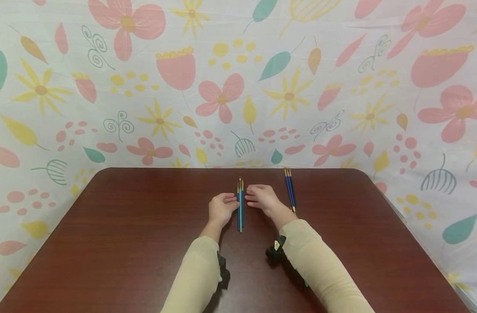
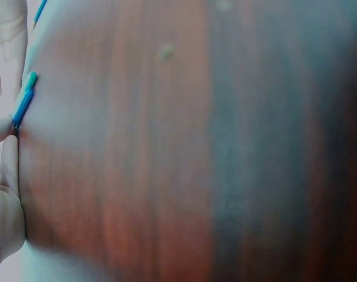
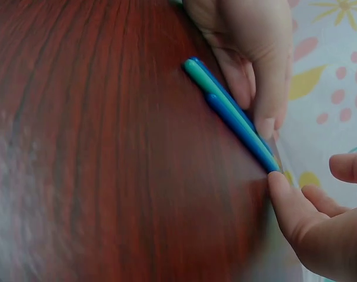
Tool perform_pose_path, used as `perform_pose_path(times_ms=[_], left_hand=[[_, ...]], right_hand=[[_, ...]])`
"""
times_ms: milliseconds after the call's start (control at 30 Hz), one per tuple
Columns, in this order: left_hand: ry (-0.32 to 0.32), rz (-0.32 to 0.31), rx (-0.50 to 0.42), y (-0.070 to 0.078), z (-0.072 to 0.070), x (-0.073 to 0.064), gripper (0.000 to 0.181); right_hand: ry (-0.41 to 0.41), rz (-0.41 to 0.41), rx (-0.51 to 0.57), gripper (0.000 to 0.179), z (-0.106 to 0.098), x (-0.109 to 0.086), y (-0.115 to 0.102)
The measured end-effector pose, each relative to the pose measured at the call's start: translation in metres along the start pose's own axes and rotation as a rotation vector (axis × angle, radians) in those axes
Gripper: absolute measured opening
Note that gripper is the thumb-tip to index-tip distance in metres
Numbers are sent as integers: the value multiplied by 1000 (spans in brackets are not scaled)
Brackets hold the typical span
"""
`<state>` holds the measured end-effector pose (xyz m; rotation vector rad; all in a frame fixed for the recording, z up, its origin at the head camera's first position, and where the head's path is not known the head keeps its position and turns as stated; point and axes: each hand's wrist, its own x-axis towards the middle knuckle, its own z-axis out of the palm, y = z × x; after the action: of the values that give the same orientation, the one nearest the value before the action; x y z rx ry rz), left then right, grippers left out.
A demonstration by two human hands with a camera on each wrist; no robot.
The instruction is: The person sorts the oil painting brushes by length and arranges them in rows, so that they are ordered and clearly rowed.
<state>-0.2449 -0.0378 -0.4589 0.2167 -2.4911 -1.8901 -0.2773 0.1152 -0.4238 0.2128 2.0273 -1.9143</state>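
Note:
A small bundle of paintbrushes (image 1: 240, 213), with blue and teal handles, lies lengthwise on the brown table, bristle ends pointing away. On its left, my left hand (image 1: 221, 209) rests with its thumb against the handles and its fingers relaxed. Across from it, my right hand (image 1: 263, 199) stands at the right side of the bundle, fingers loosely extended. In the right wrist view the handle ends (image 3: 193, 67) sit unevenly, one blue handle lying lower than the teal one. There a digit of my right hand (image 3: 319, 229) meets the bundle at its side.
A second group of blue-handled paintbrushes (image 1: 290, 187) lies at the back right, partly beyond my right forearm. A green tip (image 1: 306, 284) peeks out below the right sleeve. Behind the table (image 1: 125, 243) hangs a flowered cloth (image 1: 222, 52).

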Motion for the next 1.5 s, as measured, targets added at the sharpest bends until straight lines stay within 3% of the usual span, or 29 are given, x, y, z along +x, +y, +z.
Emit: perform_pose_path(times_ms=[300, 567, 1133, 1500], left_hand=[[-6, 18, 2, 1, -1, 0, 34], [-4, 31, 19, 0, -1, 1, 33], [-2, 26, 3, 0, 0, 0, 32], [4, 35, 3, -1, 1, 1, 31]], right_hand=[[7, -2, 19, 45, 8, 6, 2], [61, 8, 9, 40, 14, 9, 4], [261, -21, -205, 35, 25, 23, 2], [300, -52, -340, 25, 30, 28, 4]])
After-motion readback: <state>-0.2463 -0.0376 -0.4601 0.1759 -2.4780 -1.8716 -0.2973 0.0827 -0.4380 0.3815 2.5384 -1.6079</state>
